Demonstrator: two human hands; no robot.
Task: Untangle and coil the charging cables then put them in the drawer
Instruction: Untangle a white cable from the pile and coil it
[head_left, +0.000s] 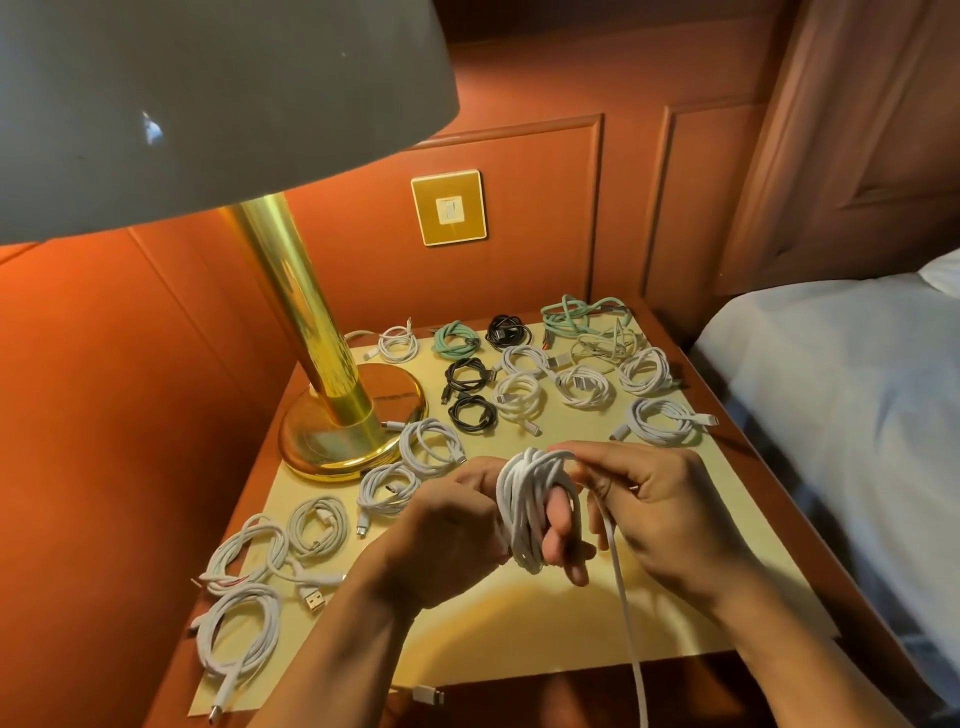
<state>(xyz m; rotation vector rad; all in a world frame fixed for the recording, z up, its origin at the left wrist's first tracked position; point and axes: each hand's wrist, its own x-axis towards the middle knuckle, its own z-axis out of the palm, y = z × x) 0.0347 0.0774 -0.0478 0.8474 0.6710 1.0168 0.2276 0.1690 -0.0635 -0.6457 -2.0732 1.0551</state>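
Observation:
A white charging cable (524, 499) is wound in several loops around the fingers of my left hand (457, 525), which holds it above the nightstand. My right hand (644, 499) pinches the cable's loose strand at the top of the coil. That free tail (626, 613) hangs down past the front edge. Several coiled white cables (662, 421) lie on the yellow mat (545, 623), along with black coils (470, 410) and mint-green ones (454, 339). A loose green and white tangle (587, 317) sits at the back right. No drawer is in view.
A brass lamp (332, 410) with a wide grey shade stands at the left of the nightstand. A gold wall switch (449, 208) is on the red panelled wall behind. A bed with white sheets (841, 395) lies to the right. A white plug (428, 693) hangs at the front edge.

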